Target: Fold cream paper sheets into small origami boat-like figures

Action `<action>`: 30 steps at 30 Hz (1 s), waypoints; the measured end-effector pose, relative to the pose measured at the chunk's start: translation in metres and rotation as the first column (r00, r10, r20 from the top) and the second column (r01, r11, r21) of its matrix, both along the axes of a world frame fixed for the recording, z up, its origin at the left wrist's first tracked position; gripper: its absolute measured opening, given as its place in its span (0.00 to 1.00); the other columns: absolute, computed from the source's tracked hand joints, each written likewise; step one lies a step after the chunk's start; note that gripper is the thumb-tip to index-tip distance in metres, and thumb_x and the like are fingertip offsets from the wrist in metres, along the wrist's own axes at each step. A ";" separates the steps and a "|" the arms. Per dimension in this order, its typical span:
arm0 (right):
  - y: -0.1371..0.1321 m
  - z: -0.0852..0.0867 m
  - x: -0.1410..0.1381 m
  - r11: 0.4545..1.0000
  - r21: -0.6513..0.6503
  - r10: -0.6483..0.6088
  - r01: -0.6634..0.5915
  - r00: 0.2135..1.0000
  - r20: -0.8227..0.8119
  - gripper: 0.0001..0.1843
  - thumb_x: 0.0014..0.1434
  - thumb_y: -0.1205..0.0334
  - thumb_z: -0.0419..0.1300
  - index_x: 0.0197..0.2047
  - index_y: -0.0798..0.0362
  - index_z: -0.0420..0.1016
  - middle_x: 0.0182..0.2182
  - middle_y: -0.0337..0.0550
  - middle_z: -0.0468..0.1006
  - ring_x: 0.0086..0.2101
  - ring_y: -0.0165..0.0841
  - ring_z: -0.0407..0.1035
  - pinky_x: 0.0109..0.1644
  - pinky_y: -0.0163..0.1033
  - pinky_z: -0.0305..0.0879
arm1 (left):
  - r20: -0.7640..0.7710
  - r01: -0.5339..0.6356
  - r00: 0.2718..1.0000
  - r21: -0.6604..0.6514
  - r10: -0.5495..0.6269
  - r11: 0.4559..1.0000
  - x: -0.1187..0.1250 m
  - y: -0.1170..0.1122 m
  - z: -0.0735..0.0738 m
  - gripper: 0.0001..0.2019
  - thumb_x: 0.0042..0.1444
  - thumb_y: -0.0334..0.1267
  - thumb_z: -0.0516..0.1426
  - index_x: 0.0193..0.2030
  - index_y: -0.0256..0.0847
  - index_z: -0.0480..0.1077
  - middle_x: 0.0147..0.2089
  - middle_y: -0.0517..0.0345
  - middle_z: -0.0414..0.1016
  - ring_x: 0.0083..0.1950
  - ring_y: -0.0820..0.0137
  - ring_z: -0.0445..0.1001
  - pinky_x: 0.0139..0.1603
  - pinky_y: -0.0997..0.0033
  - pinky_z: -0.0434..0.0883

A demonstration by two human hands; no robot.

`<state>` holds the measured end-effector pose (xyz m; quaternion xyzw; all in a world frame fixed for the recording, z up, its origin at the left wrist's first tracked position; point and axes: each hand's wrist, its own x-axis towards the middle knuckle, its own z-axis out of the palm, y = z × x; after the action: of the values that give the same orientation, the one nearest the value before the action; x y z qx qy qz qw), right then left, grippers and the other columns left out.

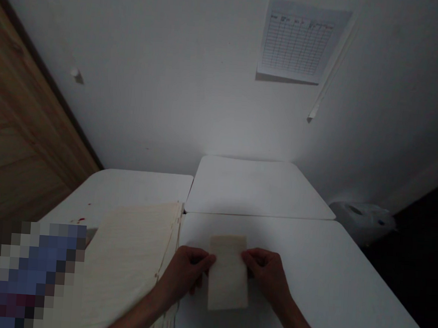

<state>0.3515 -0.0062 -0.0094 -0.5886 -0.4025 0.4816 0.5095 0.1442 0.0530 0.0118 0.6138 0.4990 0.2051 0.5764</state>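
Pinching a cream sheet [229,273] by its sides, the left hand [183,276] and right hand [266,276] are holding it beside a paper stack [129,262].

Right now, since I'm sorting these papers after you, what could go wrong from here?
The left hand sits right against the edge of the stack of cream papers, so a small sideways move might knock the stack out of line. The cream sheet is held only at its sides by both hands, with the right hand opposite, so it could slip. The red mark near the stack might stain paper if it is wet, which I can't tell.
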 end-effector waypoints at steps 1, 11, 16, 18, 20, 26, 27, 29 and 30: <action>0.000 0.000 0.000 1.000 0.009 -0.005 0.005 1.000 0.012 0.24 0.47 0.41 0.65 0.31 0.57 0.80 0.27 0.48 0.81 0.27 0.37 0.75 0.29 0.38 0.71 | 0.004 -0.001 1.000 -0.002 0.001 1.000 0.000 0.000 0.000 0.21 0.50 0.54 0.56 0.24 0.35 0.72 0.15 0.63 0.64 0.12 0.78 0.57 0.12 0.78 0.56; -0.003 0.002 -0.002 0.998 -0.013 0.056 -0.056 0.998 -0.012 0.23 0.49 0.43 0.65 0.30 0.58 0.80 0.26 0.48 0.80 0.26 0.36 0.74 0.29 0.37 0.69 | 0.063 -0.072 0.996 0.045 0.069 0.996 0.000 0.001 0.005 0.19 0.51 0.53 0.56 0.23 0.36 0.71 0.13 0.65 0.63 0.13 0.78 0.56 0.12 0.78 0.56; -0.003 0.000 -0.002 1.000 0.003 0.014 -0.014 0.999 0.048 0.21 0.50 0.45 0.65 0.28 0.58 0.79 0.24 0.47 0.80 0.25 0.35 0.73 0.26 0.34 0.66 | 0.082 -0.063 0.995 0.042 0.060 0.997 0.000 0.001 0.002 0.21 0.50 0.55 0.56 0.24 0.36 0.70 0.14 0.65 0.63 0.12 0.78 0.57 0.11 0.78 0.56; -0.003 -0.001 -0.002 1.000 0.009 0.002 -0.002 0.997 0.073 0.20 0.50 0.46 0.65 0.27 0.58 0.79 0.24 0.47 0.80 0.25 0.34 0.73 0.26 0.34 0.66 | 0.069 -0.049 0.997 0.036 0.046 0.998 0.001 0.001 0.000 0.21 0.51 0.56 0.55 0.25 0.36 0.70 0.15 0.64 0.64 0.12 0.78 0.58 0.11 0.78 0.57; -0.002 -0.002 -0.002 1.000 0.021 -0.007 0.005 0.996 0.093 0.20 0.50 0.46 0.65 0.27 0.58 0.79 0.24 0.46 0.80 0.25 0.35 0.73 0.27 0.34 0.66 | 0.023 -0.022 0.999 0.028 0.022 0.999 0.000 0.001 -0.003 0.22 0.51 0.56 0.54 0.26 0.36 0.70 0.15 0.64 0.64 0.12 0.78 0.58 0.11 0.78 0.58; -0.002 -0.005 -0.003 1.000 0.012 -0.006 0.004 0.988 0.152 0.19 0.53 0.47 0.63 0.29 0.56 0.80 0.26 0.46 0.81 0.27 0.37 0.75 0.27 0.35 0.67 | -0.101 0.049 0.994 0.036 -0.045 0.998 0.000 0.001 -0.007 0.20 0.52 0.53 0.53 0.24 0.36 0.69 0.14 0.64 0.64 0.12 0.76 0.60 0.11 0.78 0.59; -0.003 -0.004 -0.003 1.000 0.020 -0.001 -0.003 0.978 0.206 0.18 0.54 0.48 0.62 0.29 0.55 0.80 0.26 0.46 0.81 0.27 0.37 0.75 0.28 0.35 0.68 | -0.127 0.053 0.991 0.042 -0.048 0.998 0.000 0.001 -0.007 0.19 0.53 0.52 0.53 0.24 0.37 0.69 0.14 0.64 0.63 0.12 0.76 0.59 0.10 0.78 0.58; -0.004 -0.004 -0.003 0.998 0.059 -0.005 -0.019 0.928 0.373 0.15 0.56 0.51 0.61 0.29 0.53 0.80 0.25 0.44 0.80 0.27 0.36 0.75 0.29 0.36 0.68 | -0.180 0.062 0.982 0.047 -0.053 0.997 0.000 0.001 -0.006 0.17 0.53 0.49 0.53 0.22 0.37 0.68 0.13 0.64 0.62 0.12 0.75 0.59 0.09 0.78 0.57; -0.005 -0.003 -0.002 0.995 0.097 -0.026 -0.023 0.879 0.476 0.13 0.56 0.52 0.61 0.30 0.52 0.79 0.25 0.42 0.80 0.26 0.36 0.74 0.30 0.36 0.68 | -0.204 0.068 0.977 0.049 -0.057 0.996 0.000 0.001 -0.006 0.17 0.53 0.47 0.53 0.21 0.37 0.67 0.12 0.64 0.62 0.11 0.75 0.59 0.09 0.78 0.57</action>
<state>0.3494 -0.0112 -0.0125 -0.6630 -0.5384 0.3010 0.4242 0.1443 0.0536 0.0060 0.6625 0.5296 0.1373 0.5115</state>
